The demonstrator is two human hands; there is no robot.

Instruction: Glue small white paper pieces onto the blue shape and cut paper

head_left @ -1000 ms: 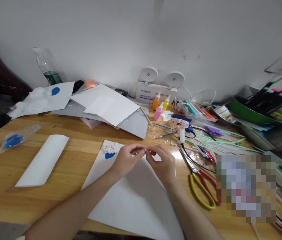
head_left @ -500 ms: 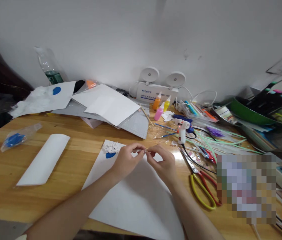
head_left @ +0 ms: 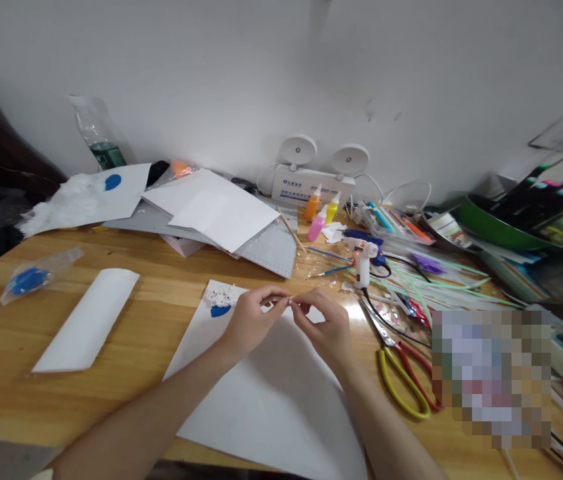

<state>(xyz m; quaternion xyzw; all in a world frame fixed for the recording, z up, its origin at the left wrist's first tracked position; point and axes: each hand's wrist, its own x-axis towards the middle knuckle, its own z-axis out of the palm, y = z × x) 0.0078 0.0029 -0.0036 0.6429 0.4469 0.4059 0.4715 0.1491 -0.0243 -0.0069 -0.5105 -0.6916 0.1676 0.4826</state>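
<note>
My left hand [head_left: 256, 320] and my right hand [head_left: 324, 325] meet fingertip to fingertip above a white sheet of paper [head_left: 271, 407]. Both are closed in a pinch. Whatever they hold between the tips is too small and too covered by fingers to make out. Just left of my left hand, a clump of crumbly white bits [head_left: 222, 294] lies on the sheet's far corner, beside a blue patch [head_left: 220, 311] partly hidden by that hand. Scissors [head_left: 387, 341] with one yellow and one red handle lie to the right of my right hand.
A white glue gun [head_left: 362, 263] with a red light stands beyond my right hand. Small orange, yellow and pink bottles [head_left: 316, 227] are behind it. A curled white sheet [head_left: 88, 320] and a bag with blue material [head_left: 31, 279] lie left. Stacked sheets [head_left: 226, 213] lie at the back.
Hardly anything differs. Both hands stay pinched together in the same place, with only a tiny shift of the fingertips and the camera.
</note>
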